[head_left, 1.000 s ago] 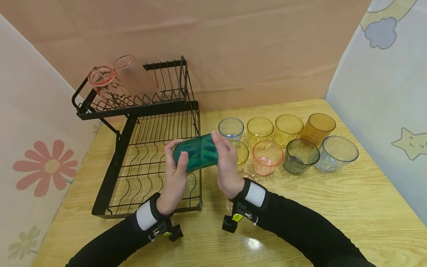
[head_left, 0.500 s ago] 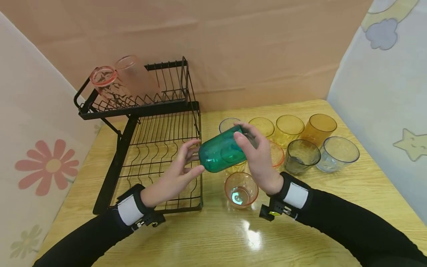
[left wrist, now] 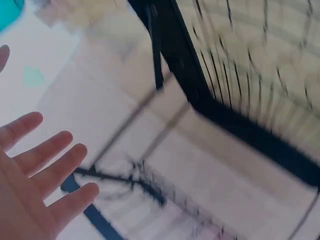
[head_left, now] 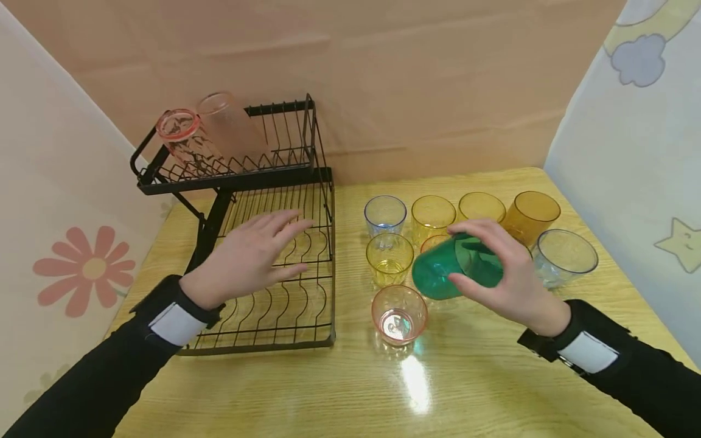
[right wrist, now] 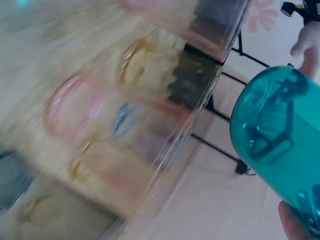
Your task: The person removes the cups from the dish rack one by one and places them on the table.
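My right hand (head_left: 509,277) grips a teal glass tumbler (head_left: 438,274) from the side, thumb on the near side and fingers over the top. The tumbler lies tilted in the air, its rounded base toward the left, above the group of glasses on the table. In the right wrist view the same teal tumbler (right wrist: 272,125) fills the right side. Over the lower tier of the black dish rack (head_left: 274,347), my left hand (head_left: 246,261) is spread and holds nothing. The left wrist view shows the left fingers (left wrist: 60,165) stretched out beside the rack.
On the rack's upper tier stand a pink glass (head_left: 191,143) and a frosted pink tall glass (head_left: 232,131). Right of the rack are a pink-rimmed glass (head_left: 400,313), a yellow glass (head_left: 390,261), a blue-rimmed glass (head_left: 386,213), an amber glass (head_left: 528,219) and others.
The left hand has let go of the tumbler and moved left over the rack. Holding the tumbler, the right hand has moved right, away from the rack.
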